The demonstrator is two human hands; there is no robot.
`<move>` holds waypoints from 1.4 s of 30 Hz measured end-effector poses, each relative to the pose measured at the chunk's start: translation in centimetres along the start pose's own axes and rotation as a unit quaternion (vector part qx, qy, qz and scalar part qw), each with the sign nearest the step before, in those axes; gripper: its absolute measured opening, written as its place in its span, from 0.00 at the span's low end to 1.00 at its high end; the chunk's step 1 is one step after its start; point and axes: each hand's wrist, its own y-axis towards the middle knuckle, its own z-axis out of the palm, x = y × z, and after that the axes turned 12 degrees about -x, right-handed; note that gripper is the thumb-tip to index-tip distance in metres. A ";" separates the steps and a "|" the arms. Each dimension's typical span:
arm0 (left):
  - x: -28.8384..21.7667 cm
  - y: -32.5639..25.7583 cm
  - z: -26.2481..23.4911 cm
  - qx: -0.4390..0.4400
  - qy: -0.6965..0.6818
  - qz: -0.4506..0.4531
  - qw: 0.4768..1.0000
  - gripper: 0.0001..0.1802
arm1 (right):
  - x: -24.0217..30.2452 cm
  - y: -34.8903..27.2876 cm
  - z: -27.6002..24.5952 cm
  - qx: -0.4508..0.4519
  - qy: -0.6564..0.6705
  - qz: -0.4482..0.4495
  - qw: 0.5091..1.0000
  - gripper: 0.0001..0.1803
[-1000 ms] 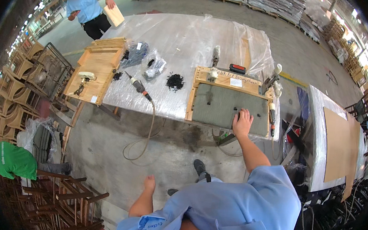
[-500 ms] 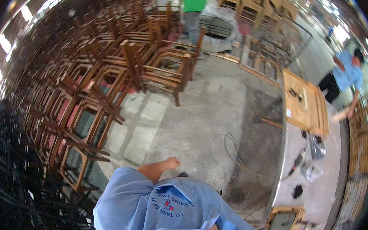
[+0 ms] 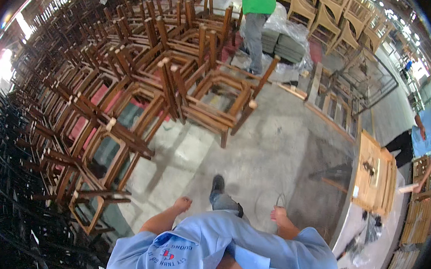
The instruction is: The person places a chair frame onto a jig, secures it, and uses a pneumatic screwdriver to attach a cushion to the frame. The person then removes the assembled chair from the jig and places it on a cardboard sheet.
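Observation:
My left hand (image 3: 183, 204) hangs low in front of my body with its fingers curled in, and no object shows in it. Off to the right, my right hand (image 3: 279, 215) is also closed, with nothing visible in its fingers. A thin cable loop (image 3: 281, 198) appears just beyond my right hand, on the grey floor (image 3: 259, 153); it looks separate from the hand. My shoe (image 3: 217, 184) is stretched forward between the two hands. The nearest thing ahead is a brown wooden chair frame (image 3: 217, 109) without a seat.
Stacked brown chair frames (image 3: 122, 97) crowd the left. A person in a green shirt (image 3: 258, 0) stands beyond, near plastic-wrapped grey pads (image 3: 283, 46). On the right are a worktable (image 3: 368, 252) with a wooden panel (image 3: 372, 172), a metal frame cart (image 3: 366, 80), and a person in blue (image 3: 430, 133).
My right hand has come into view, and one foot has stepped forward. The chair frames ahead sit lower and nearer in view; the worktable has shifted right.

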 end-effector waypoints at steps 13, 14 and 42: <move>-30.4 31.4 -11.8 -0.130 0.071 0.071 0.986 0.20 | 35.2 0.5 25.4 0.277 0.045 -0.131 0.951 0.25; -33.8 33.8 -11.7 -0.110 0.176 0.125 0.970 0.20 | 37.0 -1.5 26.5 0.292 0.051 -0.112 0.949 0.26; -79.4 71.3 -0.6 0.089 0.573 0.382 0.719 0.38 | 54.4 -0.1 44.4 0.105 0.635 0.333 0.690 0.19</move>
